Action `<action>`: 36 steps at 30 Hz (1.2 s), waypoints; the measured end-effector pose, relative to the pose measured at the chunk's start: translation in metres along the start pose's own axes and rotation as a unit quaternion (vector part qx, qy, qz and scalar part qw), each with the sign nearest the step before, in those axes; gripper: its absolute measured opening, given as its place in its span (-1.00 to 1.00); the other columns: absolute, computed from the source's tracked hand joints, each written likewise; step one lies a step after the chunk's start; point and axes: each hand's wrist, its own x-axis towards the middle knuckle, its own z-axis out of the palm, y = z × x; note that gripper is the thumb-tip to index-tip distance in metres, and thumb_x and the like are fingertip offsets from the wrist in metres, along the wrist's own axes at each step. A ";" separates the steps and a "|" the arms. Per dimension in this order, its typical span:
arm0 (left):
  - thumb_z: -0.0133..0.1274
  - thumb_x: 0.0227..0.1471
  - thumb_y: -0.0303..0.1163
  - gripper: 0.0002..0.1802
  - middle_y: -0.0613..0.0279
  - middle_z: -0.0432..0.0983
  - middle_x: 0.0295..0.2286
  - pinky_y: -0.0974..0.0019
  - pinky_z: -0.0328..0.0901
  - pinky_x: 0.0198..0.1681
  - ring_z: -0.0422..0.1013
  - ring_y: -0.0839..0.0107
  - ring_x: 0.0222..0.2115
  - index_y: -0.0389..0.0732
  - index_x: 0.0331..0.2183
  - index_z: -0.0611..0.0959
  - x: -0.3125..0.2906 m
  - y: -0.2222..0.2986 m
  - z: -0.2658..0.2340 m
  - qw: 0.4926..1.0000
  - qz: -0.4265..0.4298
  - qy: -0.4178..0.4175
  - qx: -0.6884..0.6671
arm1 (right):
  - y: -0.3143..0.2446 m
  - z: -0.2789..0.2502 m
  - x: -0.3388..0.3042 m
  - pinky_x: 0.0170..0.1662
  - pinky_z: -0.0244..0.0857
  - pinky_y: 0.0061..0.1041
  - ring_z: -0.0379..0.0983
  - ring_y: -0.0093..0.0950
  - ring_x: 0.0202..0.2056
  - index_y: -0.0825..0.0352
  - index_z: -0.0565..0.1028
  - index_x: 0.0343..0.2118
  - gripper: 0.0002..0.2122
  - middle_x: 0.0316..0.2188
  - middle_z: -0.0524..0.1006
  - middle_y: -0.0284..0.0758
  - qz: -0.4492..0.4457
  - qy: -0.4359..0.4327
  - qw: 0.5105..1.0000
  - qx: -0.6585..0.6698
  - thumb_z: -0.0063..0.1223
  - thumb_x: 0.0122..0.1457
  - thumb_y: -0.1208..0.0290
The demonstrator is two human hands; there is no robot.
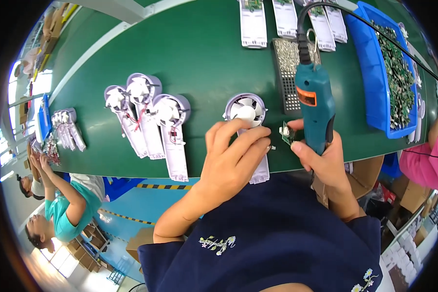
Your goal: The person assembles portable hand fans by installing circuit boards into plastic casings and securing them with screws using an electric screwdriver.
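A white-lilac fan housing (260, 171) with a round fan (246, 109) at its far end lies before me on the green table. My left hand (232, 158) rests over its middle, fingers curled around it and hiding much of the body. Just right of it, my right hand (321, 158) pinches a small green circuit board (288, 133) with a white part on it between thumb and forefinger. A teal electric screwdriver (314, 104) hangs tip-down from its cable in front of my right hand, covering part of it; whether they touch I cannot tell.
Three fan housings (173, 112) lie to the left. A screw tray (288, 73) sits beyond my right hand, with several white housings (253, 29) behind it. A blue bin (374, 73) of green boards stands at right. Co-workers (68, 204) are at both sides.
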 end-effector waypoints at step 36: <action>0.12 0.04 -0.68 -0.84 0.15 0.46 -0.35 0.47 0.39 -0.52 0.46 0.46 -0.50 -0.38 -0.26 0.57 -0.038 -0.002 0.033 0.886 -0.314 0.202 -0.275 | -0.009 0.020 0.027 -0.12 0.36 -0.43 0.50 -0.27 -0.21 0.45 0.51 -0.12 -0.62 -0.20 0.49 -0.21 -0.214 -0.140 0.921 -0.293 0.25 -0.08 0.59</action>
